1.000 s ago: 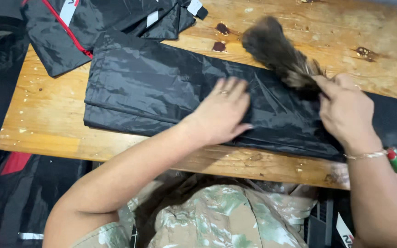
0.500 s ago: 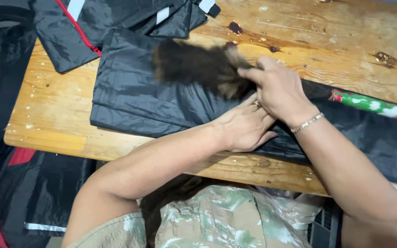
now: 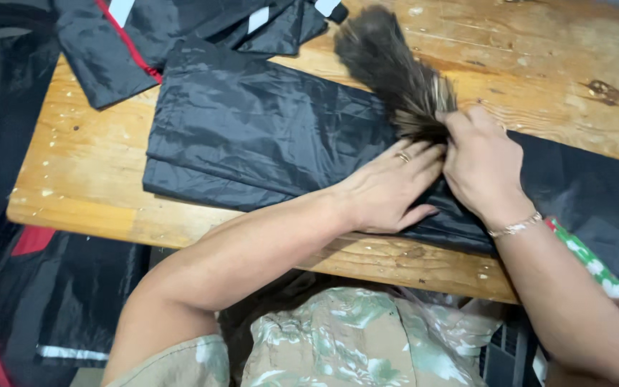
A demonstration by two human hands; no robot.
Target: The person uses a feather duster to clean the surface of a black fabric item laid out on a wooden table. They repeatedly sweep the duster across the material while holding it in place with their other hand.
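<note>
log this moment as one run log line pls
left hand: flat on black fabric | right hand: grips feather duster | surface: wooden table

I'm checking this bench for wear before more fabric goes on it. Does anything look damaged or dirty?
Yes. The wooden table has a dark gouged knot near its far right, and pale specks dot its left end. The folded black fabric looks intact, only creased.
</note>
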